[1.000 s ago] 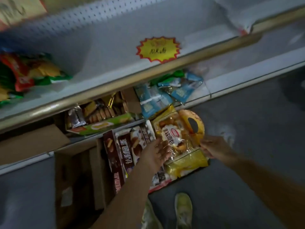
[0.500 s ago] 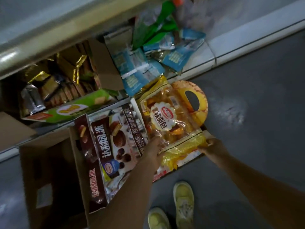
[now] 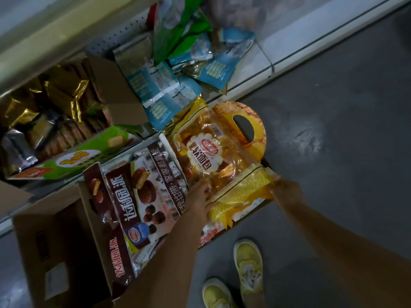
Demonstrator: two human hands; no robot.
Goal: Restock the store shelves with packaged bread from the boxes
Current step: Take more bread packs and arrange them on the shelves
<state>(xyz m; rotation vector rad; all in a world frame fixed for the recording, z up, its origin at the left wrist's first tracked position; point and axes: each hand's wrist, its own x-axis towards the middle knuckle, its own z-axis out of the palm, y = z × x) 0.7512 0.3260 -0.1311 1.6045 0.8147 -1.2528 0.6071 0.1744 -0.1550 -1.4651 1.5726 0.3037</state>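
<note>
- Hands: left hand grips the near left edge of the yellow bread bag, fingers curled onto it; right hand pinches the bag's near right corner.
- Bread bag lies on top of the open cardboard box, its carry handle toward the shelf.
- Chocolate pie bag lies just left, touching it.
- Blue packets and a green tray box sit on the bottom shelf.
- Floor is grey; yellow shoes stand near the box.
</note>
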